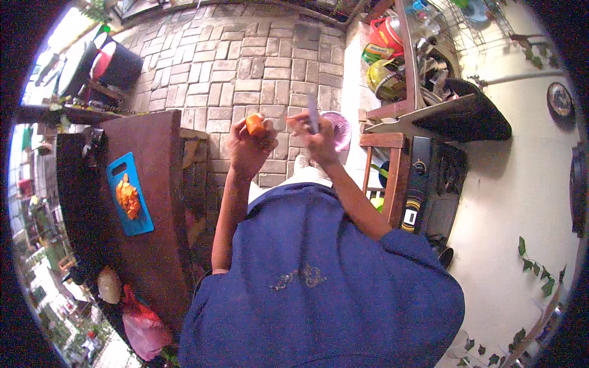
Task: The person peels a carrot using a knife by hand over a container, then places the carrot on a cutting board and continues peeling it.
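In my left hand (pixel 251 145) I hold a thick piece of carrot (pixel 255 125), its orange end tilted up. My right hand (pixel 317 140) grips a knife (pixel 313 112), its pale blade blurred and pointing away from me. A small orange bit (pixel 291 120) shows at the fingers of that hand, too blurred to tell exactly. The two hands are apart, above the paved floor. Over to the left, a blue cutting board (pixel 143 216) lies on the brown table, with a pile of cut carrot pieces (pixel 128 198) on it.
A pink perforated basket (pixel 339 129) stands just beyond my right hand. The brown table (pixel 152 262) runs along my left, with a red plastic bag (pixel 145 329) at its near end. To the right are a black gas stove (pixel 437 184) and a wooden rack (pixel 398 177) by the wall.
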`<state>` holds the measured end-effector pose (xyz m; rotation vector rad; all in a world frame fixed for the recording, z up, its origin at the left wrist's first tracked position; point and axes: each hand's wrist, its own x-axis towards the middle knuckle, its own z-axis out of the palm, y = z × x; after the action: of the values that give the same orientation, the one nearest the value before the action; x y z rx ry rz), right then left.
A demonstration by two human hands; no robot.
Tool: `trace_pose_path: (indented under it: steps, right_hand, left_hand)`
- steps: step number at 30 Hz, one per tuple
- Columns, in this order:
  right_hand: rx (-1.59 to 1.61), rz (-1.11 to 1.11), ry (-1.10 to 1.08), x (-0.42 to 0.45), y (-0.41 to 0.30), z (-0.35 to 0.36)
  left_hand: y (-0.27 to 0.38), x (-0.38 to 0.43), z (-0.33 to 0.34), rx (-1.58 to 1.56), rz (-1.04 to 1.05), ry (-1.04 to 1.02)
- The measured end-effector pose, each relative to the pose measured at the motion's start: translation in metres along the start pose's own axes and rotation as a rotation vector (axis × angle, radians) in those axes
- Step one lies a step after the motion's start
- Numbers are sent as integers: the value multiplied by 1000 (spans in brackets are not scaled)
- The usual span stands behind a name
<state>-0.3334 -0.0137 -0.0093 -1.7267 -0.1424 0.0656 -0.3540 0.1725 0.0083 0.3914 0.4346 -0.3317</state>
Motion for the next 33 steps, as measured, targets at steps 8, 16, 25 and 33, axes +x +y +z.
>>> trace_pose_path:
  steps: [8,16,25,33]
  right_hand:
    - [-412,550,410,-21,129,-147]
    - [276,585,263,-3,163,-188]
    - [236,333,-195,1,-47,-111]
    - [204,32,-137,-2,-46,-99]
  left_hand:
    - [-56,17,24,-307,-189,-288]
    - [-83,26,59,-76,-81,-112]
    - [-100,28,89,110,23,67]
    - [-110,25,99,369,187,265]
